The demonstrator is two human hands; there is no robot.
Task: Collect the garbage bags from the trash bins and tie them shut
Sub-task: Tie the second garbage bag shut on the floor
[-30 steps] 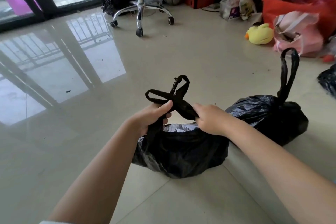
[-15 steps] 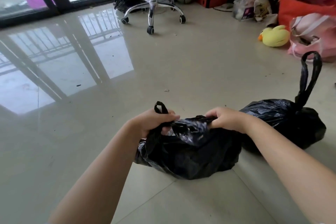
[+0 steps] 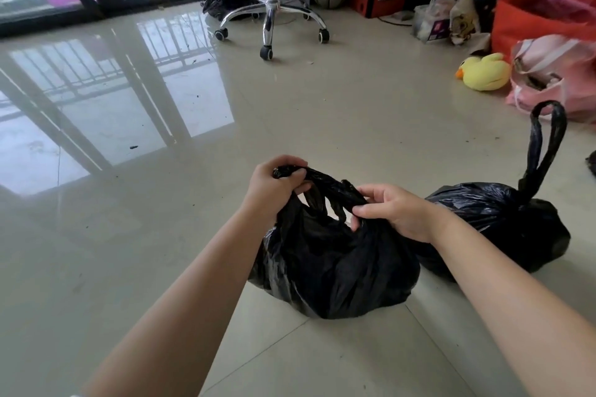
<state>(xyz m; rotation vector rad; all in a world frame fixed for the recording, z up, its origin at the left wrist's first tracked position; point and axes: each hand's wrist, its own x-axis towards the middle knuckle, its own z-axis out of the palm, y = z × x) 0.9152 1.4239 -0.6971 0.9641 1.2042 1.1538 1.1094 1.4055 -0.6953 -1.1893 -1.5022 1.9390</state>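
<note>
Both hands, left hand (image 3: pixel 274 184) and right hand (image 3: pixel 392 211), grip clenched on twisted handle strips of a crinkly, glossy black garbage bag (image 3: pixel 332 264) slumped on polished tile floor (image 3: pixel 322 126).

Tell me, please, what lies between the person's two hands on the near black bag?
In the head view, twisted black bag handles span from the left hand to the right hand, above the near bag.

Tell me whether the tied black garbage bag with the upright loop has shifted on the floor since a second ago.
No. The tied black garbage bag sits against the same floor tile seam; only the head camera moved, so the yellow plush duck shifts in frame too.
</note>
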